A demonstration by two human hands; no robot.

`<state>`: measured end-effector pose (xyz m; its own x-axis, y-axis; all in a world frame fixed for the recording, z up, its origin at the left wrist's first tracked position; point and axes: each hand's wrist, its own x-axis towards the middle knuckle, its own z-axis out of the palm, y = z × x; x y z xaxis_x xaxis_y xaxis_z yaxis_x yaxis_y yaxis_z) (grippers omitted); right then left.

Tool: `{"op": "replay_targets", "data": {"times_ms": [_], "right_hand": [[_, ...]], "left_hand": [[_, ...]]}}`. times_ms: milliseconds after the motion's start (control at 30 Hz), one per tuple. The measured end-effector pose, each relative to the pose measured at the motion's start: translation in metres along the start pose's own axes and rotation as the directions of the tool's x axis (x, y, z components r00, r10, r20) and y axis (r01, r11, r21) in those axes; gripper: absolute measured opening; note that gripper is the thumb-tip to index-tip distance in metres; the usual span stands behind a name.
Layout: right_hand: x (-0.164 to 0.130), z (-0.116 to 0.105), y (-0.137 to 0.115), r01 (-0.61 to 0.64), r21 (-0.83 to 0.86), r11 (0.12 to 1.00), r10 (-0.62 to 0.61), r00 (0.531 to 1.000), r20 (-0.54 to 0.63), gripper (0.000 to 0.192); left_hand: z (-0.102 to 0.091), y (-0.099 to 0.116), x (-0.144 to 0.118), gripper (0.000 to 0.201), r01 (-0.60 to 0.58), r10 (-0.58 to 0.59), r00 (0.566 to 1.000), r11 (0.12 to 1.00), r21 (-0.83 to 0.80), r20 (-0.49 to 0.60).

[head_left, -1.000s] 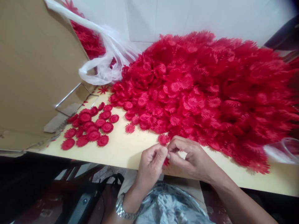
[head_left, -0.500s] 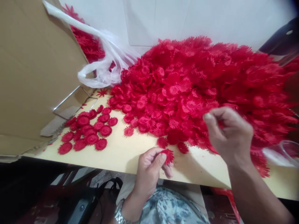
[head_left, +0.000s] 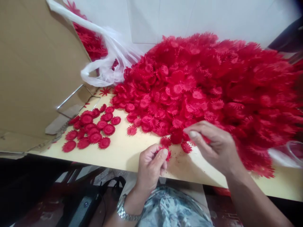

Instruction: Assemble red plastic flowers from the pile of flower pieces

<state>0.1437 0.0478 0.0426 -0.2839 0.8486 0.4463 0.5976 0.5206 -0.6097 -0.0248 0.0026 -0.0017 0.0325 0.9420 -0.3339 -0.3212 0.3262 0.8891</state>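
My left hand (head_left: 151, 162) is closed at the table's front edge, thumb and fingers pinching a red fabric flower (head_left: 169, 155), mostly covered by the fingers. To its right and a little higher, my right hand (head_left: 214, 146) hovers in front of the heap with thumb and forefinger pressed together. Whatever lies in that pinch is too small to make out. A big heap of loose red flower pieces (head_left: 189, 91) fills the table behind both hands. Between the hands and the heap lies a single red flower (head_left: 186, 147). Several thicker, round red flowers (head_left: 95, 137) are grouped at the left.
A cardboard box (head_left: 30, 72) stands at the left, beside a bent metal wire frame (head_left: 71, 98). A white plastic bag (head_left: 104, 71) with more red pieces sits at the back left. A clear plastic item (head_left: 294, 151) is at the right, on the pale table (head_left: 118, 154).
My right hand has come down and left, closer to my left hand. My left hand has closed more over its flower, which shows less. The view has shifted slightly.
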Motion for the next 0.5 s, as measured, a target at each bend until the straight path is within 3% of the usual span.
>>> {"op": "replay_targets", "data": {"times_ms": [133,233,367,500], "right_hand": [[-0.009,0.017,-0.016,-0.096,0.243,0.965,0.030,0.965,0.262,0.011],[-0.009,0.023,-0.017,-0.111,0.279,0.954,0.011,0.942,0.335,0.010],[-0.011,0.026,-0.012,0.052,0.137,0.989,-0.088,0.958,0.273,0.010],[-0.015,0.033,-0.011,0.152,-0.023,0.988,-0.148,0.983,0.112,0.015]], "left_hand": [[-0.001,-0.001,0.000,0.042,-0.048,0.045,0.998,0.994,0.102,0.039],[-0.003,-0.002,-0.001,0.040,-0.034,0.027,0.996,0.995,0.088,0.080],[-0.005,-0.002,-0.001,0.038,-0.032,0.022,0.992,0.996,0.082,0.123],[-0.001,-0.003,0.001,0.038,-0.131,0.124,0.991,0.978,0.163,0.049]]}}
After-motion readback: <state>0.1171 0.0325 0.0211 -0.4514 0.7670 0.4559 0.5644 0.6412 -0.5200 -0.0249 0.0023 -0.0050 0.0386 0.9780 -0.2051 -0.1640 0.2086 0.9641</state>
